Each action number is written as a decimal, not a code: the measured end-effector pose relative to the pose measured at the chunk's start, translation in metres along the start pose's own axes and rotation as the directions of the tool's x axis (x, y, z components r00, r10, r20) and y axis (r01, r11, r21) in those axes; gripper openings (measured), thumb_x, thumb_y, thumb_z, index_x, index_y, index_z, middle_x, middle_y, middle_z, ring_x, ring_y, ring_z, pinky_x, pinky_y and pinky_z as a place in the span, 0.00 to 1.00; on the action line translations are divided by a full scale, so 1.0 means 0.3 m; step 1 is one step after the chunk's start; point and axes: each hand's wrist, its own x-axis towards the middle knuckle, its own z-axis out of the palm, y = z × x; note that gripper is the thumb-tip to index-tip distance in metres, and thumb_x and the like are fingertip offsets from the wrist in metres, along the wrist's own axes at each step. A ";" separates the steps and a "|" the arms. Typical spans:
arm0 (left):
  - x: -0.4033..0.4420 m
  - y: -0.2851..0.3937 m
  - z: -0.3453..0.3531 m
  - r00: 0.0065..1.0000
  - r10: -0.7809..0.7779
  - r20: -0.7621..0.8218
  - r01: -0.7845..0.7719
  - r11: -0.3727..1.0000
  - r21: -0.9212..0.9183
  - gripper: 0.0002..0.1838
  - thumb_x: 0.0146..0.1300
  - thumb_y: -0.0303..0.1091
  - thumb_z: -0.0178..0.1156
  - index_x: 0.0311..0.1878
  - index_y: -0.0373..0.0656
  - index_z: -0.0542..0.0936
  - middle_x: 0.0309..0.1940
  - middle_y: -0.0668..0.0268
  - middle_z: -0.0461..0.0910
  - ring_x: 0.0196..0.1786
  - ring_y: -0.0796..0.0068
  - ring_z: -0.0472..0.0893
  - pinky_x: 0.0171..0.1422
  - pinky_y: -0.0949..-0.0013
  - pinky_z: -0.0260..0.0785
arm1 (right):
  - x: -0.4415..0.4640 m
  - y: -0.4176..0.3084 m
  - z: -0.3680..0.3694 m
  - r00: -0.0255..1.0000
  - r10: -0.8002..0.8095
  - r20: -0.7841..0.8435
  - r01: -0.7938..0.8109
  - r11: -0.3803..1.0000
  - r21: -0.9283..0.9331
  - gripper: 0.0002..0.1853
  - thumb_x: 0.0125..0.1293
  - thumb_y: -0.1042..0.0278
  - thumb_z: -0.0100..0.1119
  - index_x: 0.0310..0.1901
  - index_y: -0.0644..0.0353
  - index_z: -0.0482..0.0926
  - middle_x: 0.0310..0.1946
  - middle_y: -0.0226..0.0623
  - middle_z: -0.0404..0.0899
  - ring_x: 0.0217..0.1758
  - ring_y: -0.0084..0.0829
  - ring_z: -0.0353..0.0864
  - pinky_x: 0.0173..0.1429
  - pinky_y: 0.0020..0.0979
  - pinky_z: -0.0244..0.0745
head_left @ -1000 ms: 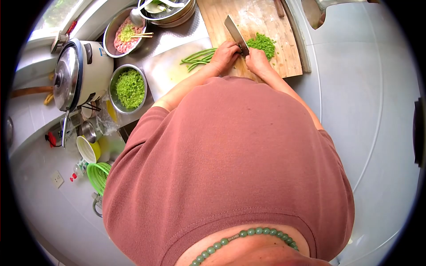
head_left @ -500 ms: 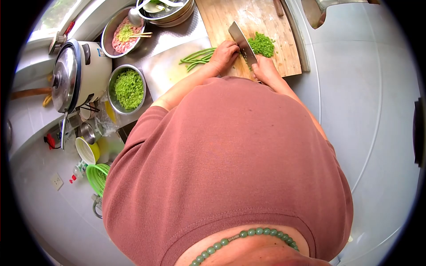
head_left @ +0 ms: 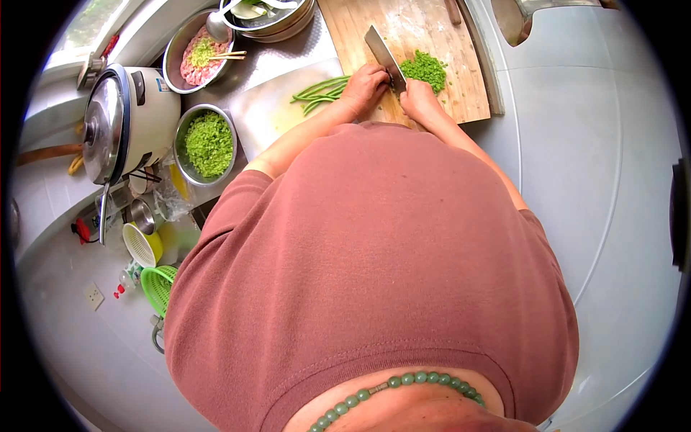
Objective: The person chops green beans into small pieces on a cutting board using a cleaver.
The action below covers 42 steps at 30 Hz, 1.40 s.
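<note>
Green beans [head_left: 318, 93] run under left hand [head_left: 366, 85], fingers curled over hidden ends; right hand [head_left: 421, 101] grips cleaver [head_left: 385, 55], handle covered.

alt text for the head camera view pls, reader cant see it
A person's right hand grips a cleaver over a wooden board, the left hand resting on long green beans beside it. A heap of green bits lies right of the cleaver; farther left, metal bowls hold pink mince and chopped greens.
</note>
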 end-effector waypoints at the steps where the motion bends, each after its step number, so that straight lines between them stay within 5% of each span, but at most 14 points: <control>1: -0.001 -0.001 -0.001 1.000 0.008 -0.005 -0.008 1.000 -0.002 0.10 0.49 0.24 0.65 0.36 0.42 0.79 0.41 0.59 0.79 0.46 0.54 0.77 0.51 0.59 0.72 | 0.005 0.008 0.008 1.000 -0.011 -0.012 0.011 1.000 -0.006 0.08 0.58 0.74 0.52 0.33 0.69 0.78 0.32 0.60 0.80 0.41 0.56 0.81 0.46 0.47 0.76; 8: -0.004 -0.013 -0.003 0.998 0.058 -0.011 -0.058 0.998 -0.009 0.09 0.50 0.24 0.65 0.36 0.41 0.78 0.42 0.59 0.78 0.47 0.53 0.77 0.52 0.58 0.72 | -0.013 -0.017 -0.043 0.997 0.078 0.025 -0.080 0.990 0.113 0.09 0.59 0.72 0.52 0.34 0.67 0.79 0.23 0.53 0.80 0.28 0.44 0.84 0.40 0.42 0.79; 12: -0.007 -0.003 -0.008 0.998 0.060 -0.024 -0.060 0.998 0.000 0.09 0.51 0.25 0.65 0.36 0.41 0.78 0.41 0.58 0.78 0.47 0.53 0.77 0.52 0.58 0.71 | 0.006 0.034 -0.036 0.993 0.119 -0.002 -0.118 0.987 0.108 0.12 0.57 0.66 0.57 0.38 0.65 0.81 0.29 0.50 0.83 0.36 0.47 0.85 0.45 0.41 0.78; 15: -0.009 -0.009 -0.001 0.999 0.048 -0.023 -0.048 0.999 -0.021 0.08 0.51 0.25 0.65 0.36 0.41 0.78 0.41 0.58 0.78 0.47 0.53 0.76 0.53 0.58 0.71 | 0.002 0.080 -0.047 0.990 0.051 -0.131 -0.046 0.998 0.037 0.12 0.58 0.65 0.62 0.39 0.65 0.80 0.21 0.39 0.82 0.19 0.26 0.81 0.28 0.31 0.77; 16: -0.009 -0.011 0.001 0.999 0.045 -0.017 -0.046 0.999 -0.023 0.08 0.51 0.25 0.65 0.36 0.41 0.78 0.41 0.59 0.78 0.47 0.54 0.76 0.53 0.58 0.71 | -0.002 0.082 -0.056 0.983 0.119 -0.139 -0.109 0.991 0.078 0.17 0.53 0.58 0.65 0.39 0.63 0.83 0.32 0.50 0.84 0.40 0.48 0.84 0.47 0.42 0.78; 19: -0.006 -0.016 0.004 0.999 0.036 0.004 -0.036 0.999 -0.022 0.08 0.52 0.25 0.65 0.36 0.41 0.78 0.41 0.60 0.79 0.48 0.54 0.77 0.54 0.59 0.71 | -0.012 0.098 -0.061 0.967 0.030 -0.252 -0.053 0.995 -0.083 0.18 0.52 0.56 0.67 0.38 0.63 0.82 0.32 0.51 0.83 0.39 0.49 0.84 0.47 0.42 0.78; 25: -0.007 -0.013 0.008 1.000 0.027 -0.010 -0.027 1.000 0.001 0.08 0.52 0.26 0.65 0.36 0.41 0.79 0.42 0.61 0.79 0.48 0.56 0.77 0.54 0.60 0.71 | -0.047 0.031 -0.084 0.932 0.226 -0.284 -0.309 0.905 -0.293 0.24 0.54 0.50 0.69 0.47 0.58 0.80 0.43 0.41 0.83 0.50 0.43 0.82 0.50 0.43 0.77; 28: -0.008 -0.012 0.009 1.000 0.019 -0.016 -0.019 1.000 -0.001 0.08 0.52 0.26 0.65 0.36 0.42 0.79 0.42 0.61 0.80 0.48 0.56 0.77 0.54 0.60 0.71 | -0.051 0.050 -0.081 0.937 0.206 -0.282 -0.291 0.906 -0.307 0.25 0.55 0.48 0.68 0.51 0.53 0.78 0.47 0.37 0.81 0.53 0.41 0.80 0.51 0.44 0.76; 34: -0.007 -0.007 0.009 1.000 -0.005 0.000 0.005 0.999 0.041 0.08 0.51 0.27 0.67 0.36 0.42 0.80 0.42 0.62 0.80 0.47 0.57 0.77 0.53 0.61 0.71 | -0.038 0.156 -0.032 0.931 0.006 -0.365 -0.153 0.914 -0.376 0.24 0.55 0.48 0.68 0.51 0.51 0.80 0.44 0.34 0.81 0.50 0.41 0.80 0.49 0.42 0.77; 38: 0.000 -0.007 0.008 1.000 -0.012 0.021 0.010 0.995 0.096 0.09 0.51 0.28 0.68 0.35 0.43 0.80 0.42 0.64 0.81 0.48 0.58 0.77 0.53 0.61 0.72 | -0.043 0.206 0.003 0.826 -0.187 -0.532 0.041 0.961 -0.275 0.22 0.53 0.50 0.70 0.49 0.47 0.81 0.41 0.29 0.79 0.50 0.37 0.78 0.48 0.40 0.77; 42: 0.004 0.004 0.008 1.000 -0.011 0.020 0.008 0.991 0.133 0.09 0.51 0.28 0.69 0.35 0.44 0.81 0.39 0.65 0.81 0.45 0.59 0.79 0.51 0.62 0.73 | -0.115 0.194 -0.021 0.756 -0.207 -0.621 0.081 0.971 -0.226 0.16 0.57 0.54 0.68 0.46 0.48 0.84 0.42 0.30 0.82 0.46 0.37 0.79 0.47 0.37 0.76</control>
